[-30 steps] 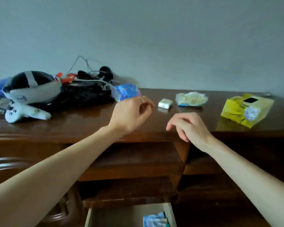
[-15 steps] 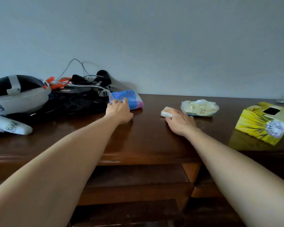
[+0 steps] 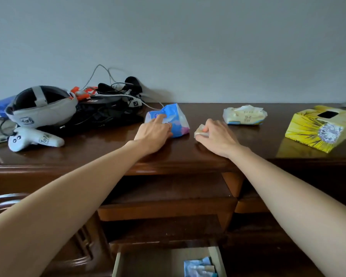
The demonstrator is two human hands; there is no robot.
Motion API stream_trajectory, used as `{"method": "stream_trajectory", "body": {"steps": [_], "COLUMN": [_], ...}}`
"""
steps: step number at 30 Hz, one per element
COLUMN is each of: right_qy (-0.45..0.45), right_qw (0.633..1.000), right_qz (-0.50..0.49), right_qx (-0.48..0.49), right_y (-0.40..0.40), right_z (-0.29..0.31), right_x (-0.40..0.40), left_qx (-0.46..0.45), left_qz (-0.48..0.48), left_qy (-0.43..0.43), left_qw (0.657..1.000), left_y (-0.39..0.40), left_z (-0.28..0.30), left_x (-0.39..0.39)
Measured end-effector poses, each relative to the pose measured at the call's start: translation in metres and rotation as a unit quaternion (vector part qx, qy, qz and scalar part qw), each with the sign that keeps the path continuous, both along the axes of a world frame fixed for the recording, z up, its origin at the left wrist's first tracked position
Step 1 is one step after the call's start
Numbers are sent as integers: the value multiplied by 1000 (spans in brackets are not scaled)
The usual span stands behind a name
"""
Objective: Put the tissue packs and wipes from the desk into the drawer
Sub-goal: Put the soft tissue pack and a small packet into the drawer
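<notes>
On the dark wooden desk (image 3: 108,154), my left hand (image 3: 154,132) grips a blue and white tissue pack (image 3: 174,120), fingers over its near side. Just to the right, my right hand (image 3: 218,134) curls round a small white pack (image 3: 200,131) that shows only at my fingertips. A pale yellow wipes pack (image 3: 245,115) lies farther back on the right. Below, at the bottom edge, the drawer (image 3: 168,262) stands pulled out with a blue pack (image 3: 199,267) inside.
A yellow tissue box (image 3: 320,127) sits at the desk's right end. On the left lie a headset (image 3: 40,107), a white controller (image 3: 34,138) and a tangle of black cables and gear (image 3: 108,108). A shelf runs under the desktop.
Both hands reached forward onto the desk. My left hand took hold of the blue pack and my right closed round the small white pack, dragging both nearer the front edge.
</notes>
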State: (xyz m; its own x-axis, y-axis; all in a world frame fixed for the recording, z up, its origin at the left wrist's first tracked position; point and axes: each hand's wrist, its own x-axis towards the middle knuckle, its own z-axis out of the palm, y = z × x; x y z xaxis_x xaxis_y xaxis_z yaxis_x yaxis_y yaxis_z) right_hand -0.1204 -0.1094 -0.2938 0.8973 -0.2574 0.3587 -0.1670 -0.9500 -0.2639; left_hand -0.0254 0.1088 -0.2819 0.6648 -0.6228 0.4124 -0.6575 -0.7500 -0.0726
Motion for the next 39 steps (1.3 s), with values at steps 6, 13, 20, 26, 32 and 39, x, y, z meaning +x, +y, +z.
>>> {"method": "stream_trajectory", "body": {"steps": [6,13,20,26,32,39], "right_qy": [1,-227,-35,233,297,356], "right_qw": [994,959,975,938,910,881], "right_qz": [42,138,61,42,78,88], "right_qx": [104,96,210,253,278,298], "right_y": [36,71,88,96,114,135], "right_z": [2,-81,-224,-335,-394,-434], "right_x": [-56,-147,-191,-183,-167,-158], "left_qx": [-98,-134,-34,38,-3,-2], "left_qz": [-65,-232,-248,-104,0,62], "left_qy": [-100,-180,-79,98,201,295], "left_qw": [988,946,965,989,980,954], "left_y": [57,119,133,145,153,166], "left_z": [1,-91,-198,-276,-305,-328], "left_x": [-101,-190,-193,-191,-189,-179]}}
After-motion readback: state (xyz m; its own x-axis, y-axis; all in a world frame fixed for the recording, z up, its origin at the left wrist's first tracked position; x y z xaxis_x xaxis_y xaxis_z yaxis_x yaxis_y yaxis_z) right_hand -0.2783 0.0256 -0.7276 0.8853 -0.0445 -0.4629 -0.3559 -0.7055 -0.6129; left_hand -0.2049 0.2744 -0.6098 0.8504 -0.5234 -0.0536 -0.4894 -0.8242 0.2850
